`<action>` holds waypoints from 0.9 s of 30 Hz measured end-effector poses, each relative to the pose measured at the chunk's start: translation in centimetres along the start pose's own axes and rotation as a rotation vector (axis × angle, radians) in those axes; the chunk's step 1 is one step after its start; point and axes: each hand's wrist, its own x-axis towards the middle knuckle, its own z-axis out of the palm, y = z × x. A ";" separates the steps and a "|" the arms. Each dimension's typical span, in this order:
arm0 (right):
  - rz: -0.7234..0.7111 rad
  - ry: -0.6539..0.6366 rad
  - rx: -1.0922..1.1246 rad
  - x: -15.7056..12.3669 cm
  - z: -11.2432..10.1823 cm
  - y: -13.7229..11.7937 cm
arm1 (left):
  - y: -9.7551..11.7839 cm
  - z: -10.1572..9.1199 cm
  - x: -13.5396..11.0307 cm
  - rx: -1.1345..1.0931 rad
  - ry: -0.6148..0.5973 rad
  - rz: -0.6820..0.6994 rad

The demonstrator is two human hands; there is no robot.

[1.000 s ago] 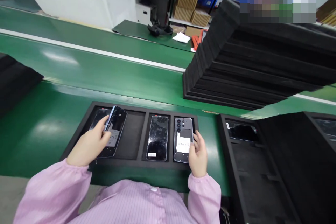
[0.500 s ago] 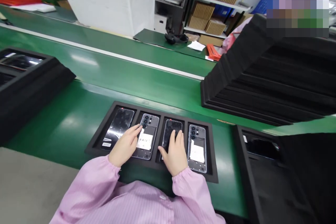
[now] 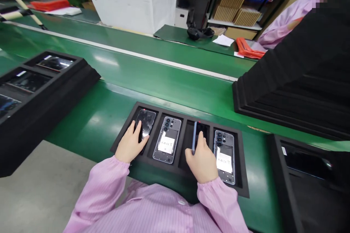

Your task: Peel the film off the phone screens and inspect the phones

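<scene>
A black foam tray [image 3: 153,164] lies in front of me with a smartphone in each of its slots. My left hand [image 3: 129,145] rests over the leftmost smartphone [image 3: 148,118], which is screen up; its fingers are spread across the glass, the thumb near the right edge. In the third slot my right hand [image 3: 202,160] grips a dark smartphone [image 3: 194,136] that is tilted up on its side, blue edge showing. Between my hands lies a smartphone [image 3: 167,140] back up, with cameras and a white label. Another back-up smartphone [image 3: 224,156] sits in the rightmost slot.
At left stands a stack of black foam trays [image 3: 62,87] holding phones. A taller black stack [image 3: 290,80] rises at right, before a co-worker's pink sleeve [image 3: 287,22]. A further black tray [image 3: 276,167] is at lower right. Behind runs a green conveyor [image 3: 153,69].
My left hand has moved from the second phone to the leftmost one. My right hand has tilted the third phone up from lying flat. The view has shifted left.
</scene>
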 end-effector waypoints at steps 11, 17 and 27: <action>0.228 -0.014 1.071 -0.8 0.6 5.7 | 0.8 -1.7 1.9 0.202 -0.115 0.063; 0.122 -0.118 0.989 -1.7 2.7 4.3 | 1.1 -1.1 2.2 0.169 -0.037 -0.010; 0.090 0.412 0.496 -0.6 -1.2 12.5 | -3.8 -6.5 3.8 -0.181 -0.152 -0.251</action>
